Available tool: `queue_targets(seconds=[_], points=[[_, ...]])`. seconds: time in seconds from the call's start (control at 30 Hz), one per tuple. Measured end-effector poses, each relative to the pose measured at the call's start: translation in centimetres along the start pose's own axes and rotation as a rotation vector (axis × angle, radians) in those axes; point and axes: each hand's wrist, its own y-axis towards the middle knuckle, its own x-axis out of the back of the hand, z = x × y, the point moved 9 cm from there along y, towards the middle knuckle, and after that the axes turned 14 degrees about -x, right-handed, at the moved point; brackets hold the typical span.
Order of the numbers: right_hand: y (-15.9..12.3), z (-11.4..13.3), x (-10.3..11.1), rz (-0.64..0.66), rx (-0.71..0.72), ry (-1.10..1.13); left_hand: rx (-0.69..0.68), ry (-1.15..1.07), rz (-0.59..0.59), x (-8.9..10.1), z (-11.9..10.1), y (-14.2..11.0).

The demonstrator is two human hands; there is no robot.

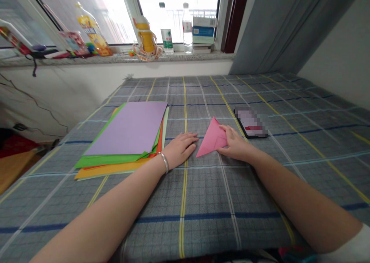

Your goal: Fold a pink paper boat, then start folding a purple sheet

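Note:
A pink sheet of paper folded into a triangle (212,139) lies on the plaid grey cloth (202,201). My right hand (235,144) rests on the triangle's right edge, fingers flat and pressing it down. My left hand (180,147) lies flat on the cloth just left of the triangle, fingers stretched out, apart from the paper and holding nothing. A silver bracelet (164,161) circles my left wrist.
A stack of coloured paper sheets (127,138), purple on top, lies left of my left hand. A phone (251,123) sits right of the triangle. Bottles (166,34), a yellow jar (146,36) and boxes (204,30) stand on the window sill behind.

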Motion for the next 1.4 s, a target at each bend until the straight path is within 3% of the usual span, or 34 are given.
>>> queue_targets(seconds=[0.1, 0.3, 0.4, 0.53, 0.77, 0.97, 1.1, 1.4], points=[[0.1, 1.1, 0.6, -0.049, 0.124, 0.066, 0.108, 0.021, 0.030, -0.8, 0.2, 0.6], [0.2, 2.1, 1.2, -0.124, 0.237, 0.178, 0.246, -0.076, -0.186, -0.4, 1.5, 1.3], [0.2, 2.2, 1.4, -0.137, 0.235, 0.217, 0.337, -0.295, -0.346, -0.5, 2.7, 1.0], [0.4, 2.1, 1.6, -0.152, 0.168, 0.248, 0.324, -0.587, -0.487, -0.9, 2.4, 1.6], [0.9, 2.6, 0.9, -0.077, 0.165, 0.536, 0.138, -0.741, -0.469, -1.2, 0.0, 3.8], [2.0, 3.4, 0.3, 0.127, 0.025, 0.843, 0.153, -0.859, -0.455, -1.4, 0.6, 4.1], [2.2, 4.3, 0.9, 0.145, -0.004, 0.907, 0.144, -0.892, -0.460, -1.2, 0.8, 4.5], [2.0, 4.8, 0.1, 0.173, 0.082, 0.877, 0.097, -0.782, -0.471, -1.1, 1.3, 4.3]])
